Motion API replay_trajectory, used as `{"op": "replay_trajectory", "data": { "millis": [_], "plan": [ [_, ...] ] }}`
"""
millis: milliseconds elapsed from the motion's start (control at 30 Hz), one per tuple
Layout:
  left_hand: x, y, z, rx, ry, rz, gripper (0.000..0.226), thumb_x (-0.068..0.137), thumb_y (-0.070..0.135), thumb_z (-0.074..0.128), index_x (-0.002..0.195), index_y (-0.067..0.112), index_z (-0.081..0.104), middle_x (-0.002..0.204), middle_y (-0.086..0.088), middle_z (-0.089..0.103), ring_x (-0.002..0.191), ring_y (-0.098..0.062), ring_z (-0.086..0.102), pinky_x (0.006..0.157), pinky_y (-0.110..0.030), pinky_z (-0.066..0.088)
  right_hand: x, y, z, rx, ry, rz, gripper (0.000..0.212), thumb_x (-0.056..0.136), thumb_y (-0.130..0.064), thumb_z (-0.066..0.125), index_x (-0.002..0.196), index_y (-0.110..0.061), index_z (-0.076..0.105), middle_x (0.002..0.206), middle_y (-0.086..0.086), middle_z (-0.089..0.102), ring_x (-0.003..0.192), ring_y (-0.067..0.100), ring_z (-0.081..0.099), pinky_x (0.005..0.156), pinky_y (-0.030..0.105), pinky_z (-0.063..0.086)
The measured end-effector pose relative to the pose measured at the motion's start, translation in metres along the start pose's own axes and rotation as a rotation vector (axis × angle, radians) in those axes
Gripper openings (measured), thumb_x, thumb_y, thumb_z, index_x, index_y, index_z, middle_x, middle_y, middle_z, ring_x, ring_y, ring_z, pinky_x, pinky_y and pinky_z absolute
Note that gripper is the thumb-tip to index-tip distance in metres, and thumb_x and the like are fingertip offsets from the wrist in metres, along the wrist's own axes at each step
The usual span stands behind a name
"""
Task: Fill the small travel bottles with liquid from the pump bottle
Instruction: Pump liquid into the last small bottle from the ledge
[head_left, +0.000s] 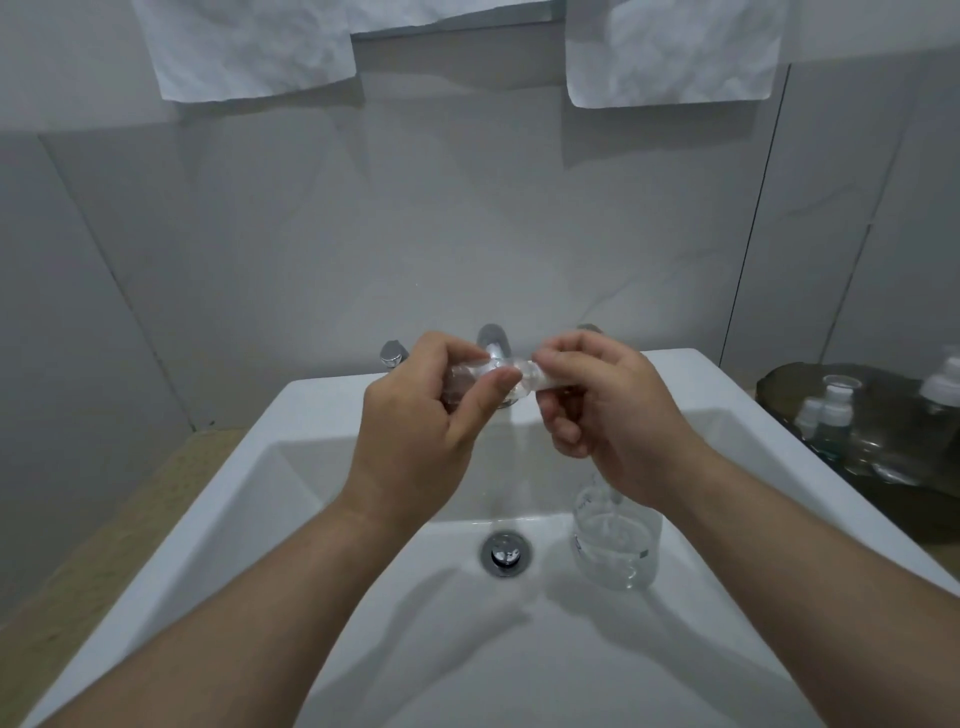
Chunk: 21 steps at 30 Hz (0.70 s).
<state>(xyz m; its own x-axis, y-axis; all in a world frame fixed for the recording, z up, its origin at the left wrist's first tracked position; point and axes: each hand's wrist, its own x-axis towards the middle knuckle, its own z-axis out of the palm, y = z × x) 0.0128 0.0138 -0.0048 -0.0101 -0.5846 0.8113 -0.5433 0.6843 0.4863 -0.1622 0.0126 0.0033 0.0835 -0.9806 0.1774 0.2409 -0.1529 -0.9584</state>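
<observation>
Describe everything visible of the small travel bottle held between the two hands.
The small travel bottle is clear plastic, lying roughly horizontal above the sink. The left hand grips its body with curled fingers; the right hand pinches its whitish cap end. Fingers hide much of it, and its fill cannot be told.

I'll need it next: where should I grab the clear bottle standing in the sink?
Wrap the right hand round the clear bottle at its round body, probably coming from its right: it stands upright right of the drain, its top hidden under the forearm.
</observation>
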Motion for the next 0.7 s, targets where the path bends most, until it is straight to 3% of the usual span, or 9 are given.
{"op": "replay_trajectory", "data": {
  "millis": [67, 133, 233, 333, 400, 533, 600, 700],
  "plan": [
    [0.0, 0.0, 0.0, -0.001, 0.006, 0.007, 0.037, 0.091, 0.051, 0.065, 0.091, 0.014, 0.065, 0.061, 0.013, 0.059, 0.06, -0.004, 0.056, 0.055, -0.006, 0.037, -0.001, -0.002, -0.003, 0.078, -0.019, 0.016, 0.028, 0.076, -0.016, 0.065, 0.103, -0.016, 0.06, 0.071, 0.004, 0.058, 0.049, 0.016, 0.044, 0.044, 0.022, 0.026],
    [0.0, 0.0, -0.001, -0.007, 0.01, 0.024, 0.038, 0.091, 0.052, 0.061, 0.092, 0.015, 0.065, 0.062, 0.012, 0.06, 0.061, -0.006, 0.057, 0.055, -0.006, 0.037, 0.0, -0.004, -0.002, 0.072, -0.017, 0.054, 0.026, 0.081, -0.026, 0.065, 0.105, -0.018, 0.061, 0.08, 0.006, 0.06, 0.05, 0.018, 0.045, 0.042, 0.021, 0.025],
    [-0.001, 0.001, 0.0, -0.025, 0.004, 0.025, 0.035, 0.09, 0.052, 0.061, 0.092, 0.018, 0.064, 0.06, 0.009, 0.059, 0.06, -0.007, 0.057, 0.055, -0.006, 0.036, -0.001, -0.002, 0.0, -0.071, -0.022, 0.036, 0.027, 0.1, -0.04, 0.062, 0.093, -0.014, 0.062, 0.066, 0.009, 0.058, 0.043, 0.017, 0.041, 0.041, 0.02, 0.023],
    [-0.002, 0.002, -0.001, -0.027, 0.007, 0.026, 0.033, 0.09, 0.052, 0.062, 0.091, 0.019, 0.063, 0.06, 0.007, 0.06, 0.061, -0.01, 0.057, 0.054, -0.005, 0.036, 0.0, 0.001, -0.002, -0.059, 0.028, -0.114, 0.017, 0.087, -0.024, 0.073, 0.084, -0.011, 0.063, 0.057, 0.008, 0.053, 0.041, 0.016, 0.038, 0.042, 0.02, 0.026],
    [-0.002, 0.004, -0.001, -0.041, 0.012, 0.021, 0.032, 0.089, 0.052, 0.063, 0.09, 0.02, 0.062, 0.063, 0.006, 0.062, 0.063, -0.013, 0.058, 0.054, -0.006, 0.037, 0.002, -0.001, -0.007, -0.01, 0.134, -0.184, 0.009, 0.08, -0.019, 0.068, 0.081, -0.012, 0.063, 0.058, 0.009, 0.054, 0.043, 0.017, 0.041, 0.043, 0.021, 0.029],
    [-0.005, 0.006, -0.002, -0.069, -0.014, 0.086, 0.031, 0.087, 0.048, 0.069, 0.093, 0.02, 0.06, 0.071, 0.009, 0.062, 0.061, -0.013, 0.057, 0.056, -0.008, 0.04, 0.011, -0.001, -0.017, -0.061, 0.411, -0.347, 0.01, 0.091, -0.01, 0.072, 0.087, -0.011, 0.063, 0.068, 0.008, 0.066, 0.056, 0.018, 0.056, 0.051, 0.031, 0.044],
    [-0.009, 0.007, 0.001, -0.086, -0.098, 0.158, 0.029, 0.087, 0.044, 0.072, 0.095, 0.019, 0.061, 0.075, 0.012, 0.061, 0.06, -0.012, 0.056, 0.057, -0.015, 0.045, 0.018, 0.004, -0.025, -0.17, 0.551, -0.412, 0.015, 0.089, -0.02, 0.078, 0.088, -0.018, 0.063, 0.076, 0.005, 0.071, 0.065, 0.013, 0.063, 0.064, 0.034, 0.052],
    [-0.018, 0.012, 0.007, -0.088, -0.271, 0.234, 0.03, 0.088, 0.04, 0.073, 0.1, 0.014, 0.065, 0.084, 0.027, 0.055, 0.067, -0.001, 0.053, 0.065, -0.015, 0.043, 0.03, 0.011, -0.039, -0.3, 0.689, -0.479, 0.022, 0.088, -0.027, 0.081, 0.089, -0.025, 0.059, 0.081, -0.008, 0.066, 0.067, 0.002, 0.06, 0.072, 0.025, 0.051]
  ]
}}
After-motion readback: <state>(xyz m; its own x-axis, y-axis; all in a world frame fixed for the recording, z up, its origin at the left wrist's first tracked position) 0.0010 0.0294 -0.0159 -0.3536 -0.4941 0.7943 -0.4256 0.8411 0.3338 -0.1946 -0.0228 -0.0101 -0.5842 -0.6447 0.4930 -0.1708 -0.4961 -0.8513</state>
